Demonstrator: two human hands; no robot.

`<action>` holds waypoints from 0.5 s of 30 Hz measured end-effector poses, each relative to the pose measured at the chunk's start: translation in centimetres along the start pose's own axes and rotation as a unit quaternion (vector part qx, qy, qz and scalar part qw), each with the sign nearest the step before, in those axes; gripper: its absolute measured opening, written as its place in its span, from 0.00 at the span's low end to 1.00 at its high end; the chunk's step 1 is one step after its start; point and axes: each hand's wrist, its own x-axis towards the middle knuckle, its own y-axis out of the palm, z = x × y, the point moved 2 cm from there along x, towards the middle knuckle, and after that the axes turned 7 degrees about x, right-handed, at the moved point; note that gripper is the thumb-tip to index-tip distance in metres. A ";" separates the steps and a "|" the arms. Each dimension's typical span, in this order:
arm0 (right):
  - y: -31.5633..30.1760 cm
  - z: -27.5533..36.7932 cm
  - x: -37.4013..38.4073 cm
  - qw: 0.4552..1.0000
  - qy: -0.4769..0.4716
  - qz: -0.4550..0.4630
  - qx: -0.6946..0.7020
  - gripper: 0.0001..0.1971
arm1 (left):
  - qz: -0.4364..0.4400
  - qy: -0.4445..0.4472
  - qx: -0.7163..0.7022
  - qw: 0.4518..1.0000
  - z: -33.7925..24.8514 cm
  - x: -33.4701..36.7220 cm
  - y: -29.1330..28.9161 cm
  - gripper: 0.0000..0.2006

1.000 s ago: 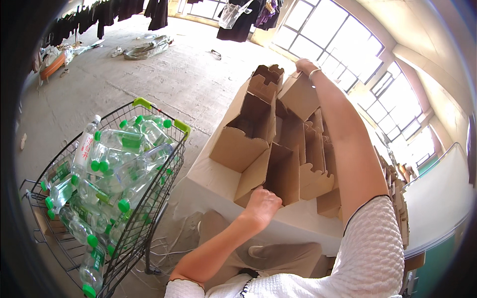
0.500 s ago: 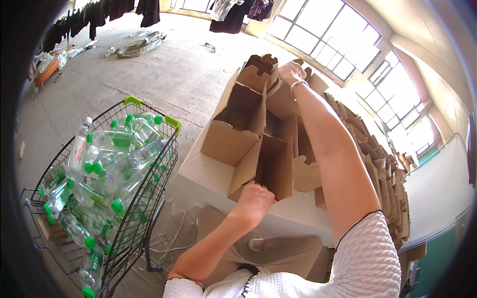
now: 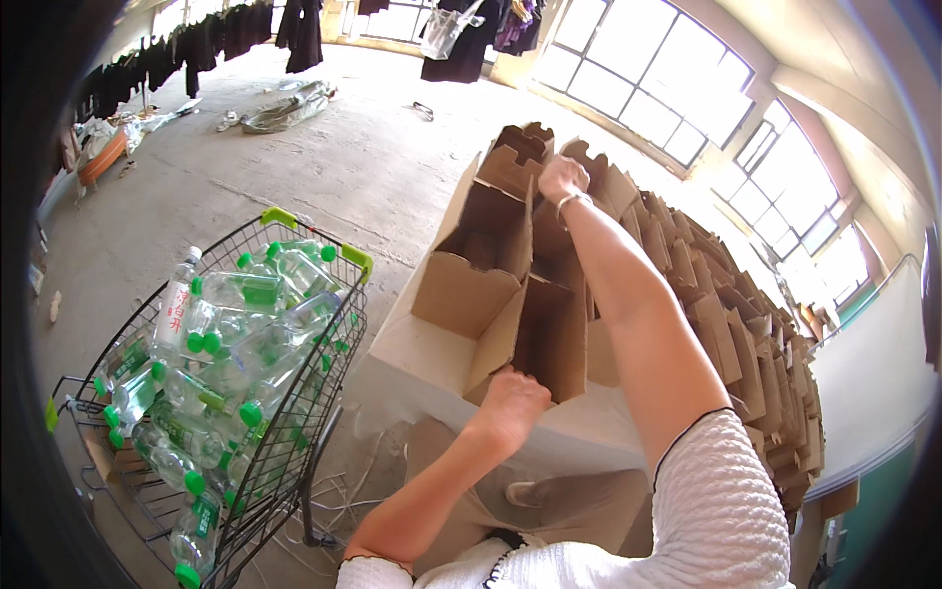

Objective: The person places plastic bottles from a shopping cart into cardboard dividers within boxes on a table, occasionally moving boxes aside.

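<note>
Open-topped brown cardboard boxes stand in rows on a white-covered table in front of me. My left hand (image 3: 516, 401) is closed on the near edge of a tall, narrow cardboard box (image 3: 561, 344). Farther back, my right hand (image 3: 563, 179) is closed on the upper edge of cardboard at the far end of the same row. Its fingertips are partly hidden, and I cannot tell whether it grips the same box. To the left of my hands sits another open box (image 3: 466, 293), with a notched box (image 3: 515, 162) behind it.
A black wire cart (image 3: 324, 417) full of clear plastic bottles (image 3: 235, 339) with green caps stands at the left. Many folded cardboard pieces (image 3: 746, 334) are packed together on the right. Dark clothes (image 3: 221, 44) hang at the back; a plastic sheet (image 3: 289, 108) lies on the floor.
My right hand has come nearer and slightly left over the boxes. My left hand keeps its hold on the near box edge. The whole view has shifted a little.
</note>
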 end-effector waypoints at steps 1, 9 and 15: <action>0.8 0.4 -0.8 0.999 0.005 -0.010 0.032 0.15 | -0.005 -0.003 0.003 1.000 0.3 -0.1 0.0 0.06; 1.5 0.3 -1.5 0.991 -0.058 0.072 0.102 0.17 | -0.033 -0.008 -0.015 0.999 0.2 0.1 0.5 0.07; -8.9 -0.9 -5.5 0.949 -0.179 -0.036 0.258 0.20 | -0.032 -0.038 0.003 0.999 0.3 0.4 1.8 0.06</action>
